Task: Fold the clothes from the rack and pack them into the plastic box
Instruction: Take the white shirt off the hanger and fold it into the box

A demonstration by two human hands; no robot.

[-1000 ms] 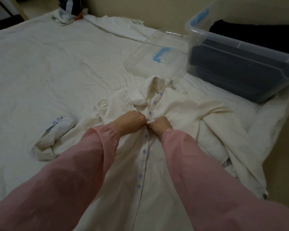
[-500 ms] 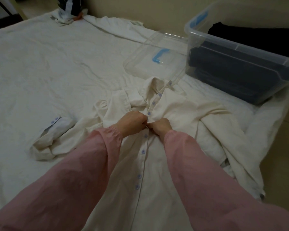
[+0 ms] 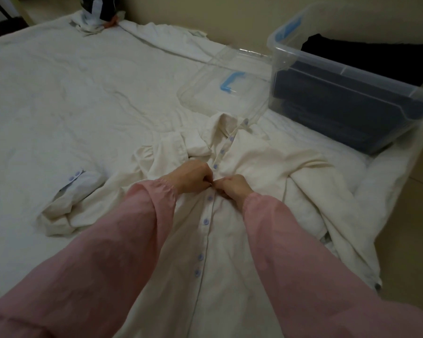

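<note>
A cream shirt (image 3: 266, 167) with pale blue buttons lies front-up on the white sheet, collar pointing away from me. My left hand (image 3: 191, 178) and my right hand (image 3: 232, 186) meet at the button placket in the chest area, and each pinches the fabric there with curled fingers. The button between them is hidden by my fingers. One sleeve with a buttoned cuff (image 3: 76, 181) is bunched out to the left. The clear plastic box (image 3: 347, 79) stands at the far right with dark folded clothes inside.
The box's clear lid (image 3: 225, 93) with a blue handle lies flat beside the box, just past the shirt collar. A bundle of dark and white cloth (image 3: 98, 13) sits at the far edge. The bed's right edge drops to a tan floor (image 3: 410, 240).
Both hands have stayed together at the placket and hardly moved. The view has shifted a little.
</note>
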